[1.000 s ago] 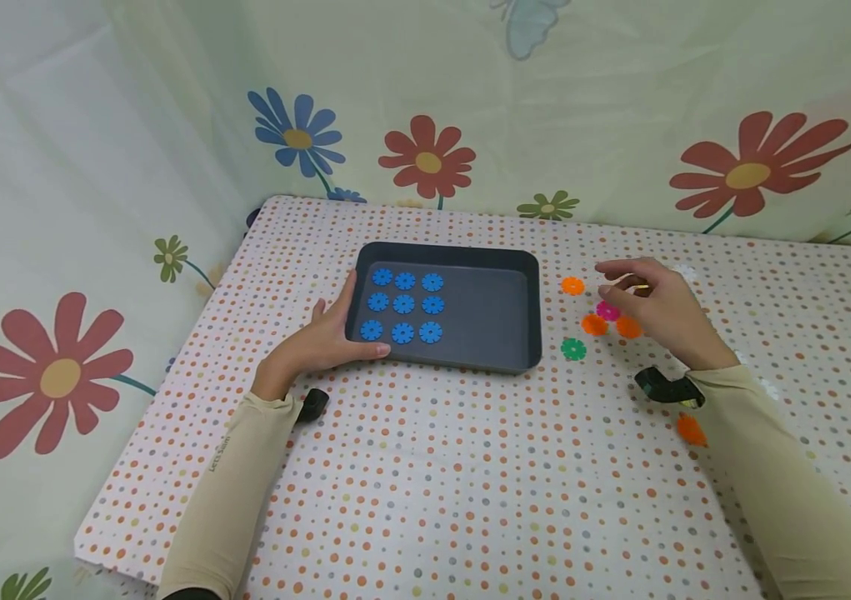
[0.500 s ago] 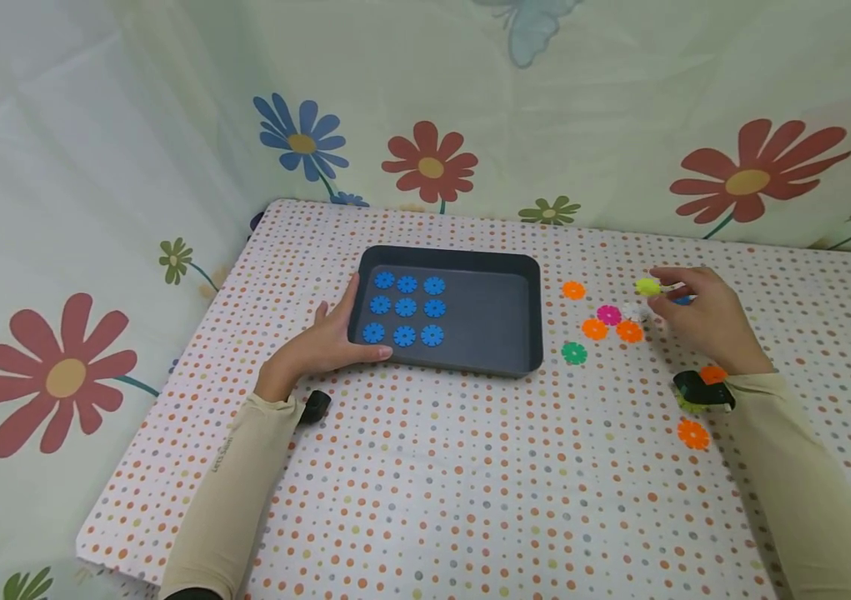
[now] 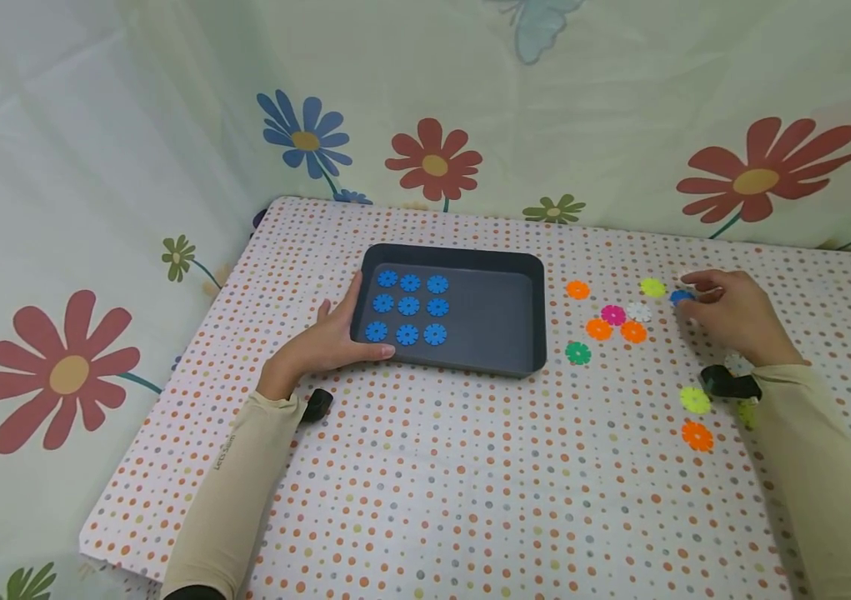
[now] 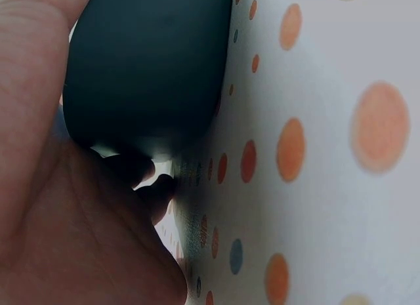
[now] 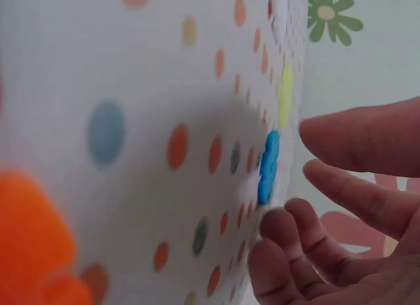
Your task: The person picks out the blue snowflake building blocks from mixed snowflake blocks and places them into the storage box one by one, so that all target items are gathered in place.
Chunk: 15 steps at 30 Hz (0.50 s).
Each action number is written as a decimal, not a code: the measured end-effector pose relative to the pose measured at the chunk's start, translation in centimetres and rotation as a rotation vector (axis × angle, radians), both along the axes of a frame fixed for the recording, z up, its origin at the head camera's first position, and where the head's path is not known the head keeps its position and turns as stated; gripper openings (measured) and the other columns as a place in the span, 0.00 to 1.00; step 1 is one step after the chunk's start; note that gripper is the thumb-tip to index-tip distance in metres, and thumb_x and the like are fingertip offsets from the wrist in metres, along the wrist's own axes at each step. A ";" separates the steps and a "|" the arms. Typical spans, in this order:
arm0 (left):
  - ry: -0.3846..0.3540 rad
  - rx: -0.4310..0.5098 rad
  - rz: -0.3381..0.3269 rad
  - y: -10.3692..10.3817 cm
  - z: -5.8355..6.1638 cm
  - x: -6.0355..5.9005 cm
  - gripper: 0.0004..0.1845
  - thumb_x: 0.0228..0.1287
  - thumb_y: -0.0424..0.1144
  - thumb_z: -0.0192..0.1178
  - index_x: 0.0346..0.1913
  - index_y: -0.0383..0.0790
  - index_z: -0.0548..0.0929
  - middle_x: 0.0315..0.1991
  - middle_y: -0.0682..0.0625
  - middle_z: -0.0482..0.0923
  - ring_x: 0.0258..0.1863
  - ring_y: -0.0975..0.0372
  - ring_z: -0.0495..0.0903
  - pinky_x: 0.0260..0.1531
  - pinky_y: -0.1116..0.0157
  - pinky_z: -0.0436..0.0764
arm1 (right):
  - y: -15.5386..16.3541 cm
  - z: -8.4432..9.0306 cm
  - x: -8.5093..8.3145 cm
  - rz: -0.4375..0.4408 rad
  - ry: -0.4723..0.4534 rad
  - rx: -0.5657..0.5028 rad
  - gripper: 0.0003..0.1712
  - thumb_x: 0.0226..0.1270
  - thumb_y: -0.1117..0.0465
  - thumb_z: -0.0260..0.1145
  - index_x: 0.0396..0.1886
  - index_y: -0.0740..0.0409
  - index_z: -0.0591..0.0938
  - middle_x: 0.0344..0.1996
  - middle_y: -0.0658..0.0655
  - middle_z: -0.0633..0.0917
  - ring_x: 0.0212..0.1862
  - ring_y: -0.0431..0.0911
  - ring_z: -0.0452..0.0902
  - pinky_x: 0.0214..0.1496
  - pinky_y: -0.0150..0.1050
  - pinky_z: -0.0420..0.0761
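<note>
My left hand [image 3: 323, 340] holds the near left corner of a dark grey rectangular tray [image 3: 496, 321]; its thumb lies along the front rim, its fingers along the left side. In the left wrist view the tray's wall [image 4: 147, 69] sits against the palm. Several blue notched plastic discs [image 3: 409, 306] lie in rows in the tray's left half. At the right, my right hand [image 3: 740, 312] hovers with parted, loosely bent fingers beside another blue notched disc [image 3: 680, 297] on the table. The right wrist view shows this blue disc [image 5: 268, 167] between thumb and fingers, apart from them.
Right of the tray lie loose discs: orange [image 3: 578, 290], yellow [image 3: 653, 287], magenta [image 3: 613, 315], white [image 3: 638, 312] and green [image 3: 578, 353]. Further yellow [image 3: 695, 400] and orange discs [image 3: 698, 436] lie near the right wrist. A flowered curtain [image 3: 620, 125] hangs behind the table.
My right hand has let go of a yellow notched disc, which now lies on the table, and has shifted right to the blue one. The left hand keeps its place on the tray.
</note>
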<state>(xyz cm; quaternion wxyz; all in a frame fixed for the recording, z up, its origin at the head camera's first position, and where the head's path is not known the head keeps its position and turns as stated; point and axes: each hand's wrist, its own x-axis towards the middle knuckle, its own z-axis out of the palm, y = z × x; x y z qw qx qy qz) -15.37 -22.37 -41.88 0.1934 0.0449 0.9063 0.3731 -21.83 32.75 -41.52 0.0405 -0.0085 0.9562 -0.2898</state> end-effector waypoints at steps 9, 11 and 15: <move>-0.002 -0.002 0.004 0.0 -0.1 -0.1 0.74 0.55 0.73 0.74 0.85 0.70 0.24 0.88 0.57 0.29 0.83 0.39 0.20 0.73 0.26 0.45 | 0.9 -0.3 -0.4 0.010 -0.052 0.050 0.26 0.77 0.68 0.63 0.65 0.82 0.71 0.57 0.83 0.72 0.57 0.76 0.69 0.60 0.73 0.72; -0.004 -0.004 0.004 0.0 -0.1 -0.1 0.74 0.55 0.73 0.74 0.85 0.70 0.24 0.88 0.56 0.29 0.83 0.40 0.20 0.73 0.26 0.45 | 0.8 -0.4 -0.5 0.014 -0.049 0.063 0.25 0.76 0.69 0.64 0.64 0.84 0.71 0.56 0.84 0.73 0.56 0.76 0.69 0.60 0.73 0.73; -0.008 0.002 0.010 0.0 0.0 0.0 0.74 0.55 0.72 0.74 0.85 0.70 0.24 0.88 0.56 0.30 0.83 0.40 0.21 0.73 0.26 0.46 | 0.6 -0.4 -0.6 0.015 -0.043 0.064 0.25 0.76 0.70 0.64 0.63 0.85 0.70 0.54 0.83 0.73 0.54 0.76 0.70 0.59 0.72 0.74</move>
